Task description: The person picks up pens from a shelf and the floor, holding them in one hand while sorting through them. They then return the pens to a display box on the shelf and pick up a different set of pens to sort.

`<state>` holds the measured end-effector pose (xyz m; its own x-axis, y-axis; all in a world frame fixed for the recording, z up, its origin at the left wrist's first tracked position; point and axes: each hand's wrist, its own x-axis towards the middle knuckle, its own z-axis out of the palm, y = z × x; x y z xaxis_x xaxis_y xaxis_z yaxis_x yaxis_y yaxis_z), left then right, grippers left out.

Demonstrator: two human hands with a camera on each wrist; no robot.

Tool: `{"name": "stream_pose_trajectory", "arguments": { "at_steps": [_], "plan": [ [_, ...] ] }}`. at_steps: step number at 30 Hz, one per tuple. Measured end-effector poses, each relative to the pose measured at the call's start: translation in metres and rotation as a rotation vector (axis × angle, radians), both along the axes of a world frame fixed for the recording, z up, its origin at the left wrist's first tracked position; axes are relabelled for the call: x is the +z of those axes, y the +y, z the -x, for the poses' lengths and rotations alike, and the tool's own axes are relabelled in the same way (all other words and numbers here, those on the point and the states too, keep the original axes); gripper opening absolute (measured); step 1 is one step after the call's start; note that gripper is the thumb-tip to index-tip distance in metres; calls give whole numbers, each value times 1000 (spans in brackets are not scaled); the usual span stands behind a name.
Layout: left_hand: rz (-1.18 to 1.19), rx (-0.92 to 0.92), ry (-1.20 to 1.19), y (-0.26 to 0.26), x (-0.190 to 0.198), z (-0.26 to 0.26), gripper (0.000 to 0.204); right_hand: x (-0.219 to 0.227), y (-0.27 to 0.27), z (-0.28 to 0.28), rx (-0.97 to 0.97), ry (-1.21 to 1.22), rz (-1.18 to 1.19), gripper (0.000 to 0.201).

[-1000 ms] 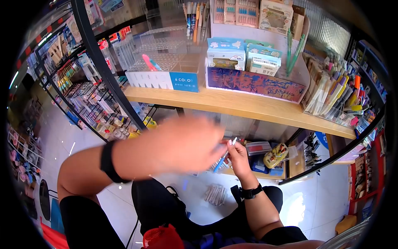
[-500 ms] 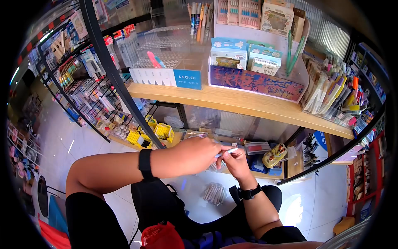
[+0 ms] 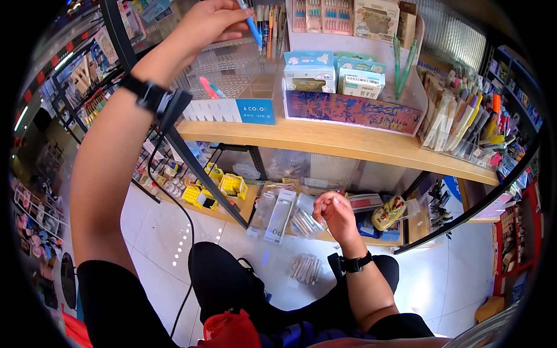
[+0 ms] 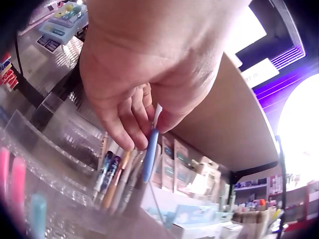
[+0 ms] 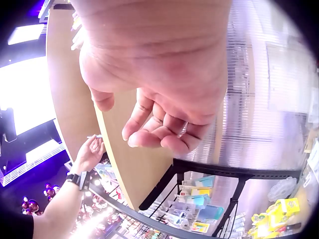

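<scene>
My left hand (image 3: 209, 26) is raised over the upper shelf at the left and pinches a blue-and-white pen (image 3: 253, 32) between thumb and fingers. In the left wrist view the blue end of that pen (image 4: 150, 159) points down, just in front of several upright pens (image 4: 117, 174). Beneath this hand stands a clear tiered pen display (image 3: 255, 111) with a few pink and teal pens (image 3: 212, 88) in it. My right hand (image 3: 337, 219) hangs in front of the lower shelf with loosely bent fingers and nothing in them, near a clear bag of pens (image 3: 306, 223).
Boxed goods fill a patterned display bin (image 3: 354, 110) on the wooden shelf (image 3: 325, 148). To the right stands a rack of markers (image 3: 458, 127). A black post (image 3: 188, 162) rises at the left. A bundle of pens (image 3: 306, 269) lies on the floor; yellow boxes (image 3: 232, 184) sit low at left.
Both hands were together at the pen low in front of the shelf. My left hand has carried it up and left to the display, and the right hand has let go and stayed low.
</scene>
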<state>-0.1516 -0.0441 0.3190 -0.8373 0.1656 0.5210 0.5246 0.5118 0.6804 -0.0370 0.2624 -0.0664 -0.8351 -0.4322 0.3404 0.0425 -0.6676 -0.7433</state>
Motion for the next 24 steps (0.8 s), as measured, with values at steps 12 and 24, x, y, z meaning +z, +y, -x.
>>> {"name": "stream_pose_trajectory", "arguments": {
  "at_steps": [12, 24],
  "plan": [
    [125, 174, 118, 17, 2, 73, 46, -3, 0, 0, -10, -63, -119, 37],
    [679, 435, 173, 15, -6, 103, 38, 0, -1, -2, -3, -81, -104, 34]
  ]
}}
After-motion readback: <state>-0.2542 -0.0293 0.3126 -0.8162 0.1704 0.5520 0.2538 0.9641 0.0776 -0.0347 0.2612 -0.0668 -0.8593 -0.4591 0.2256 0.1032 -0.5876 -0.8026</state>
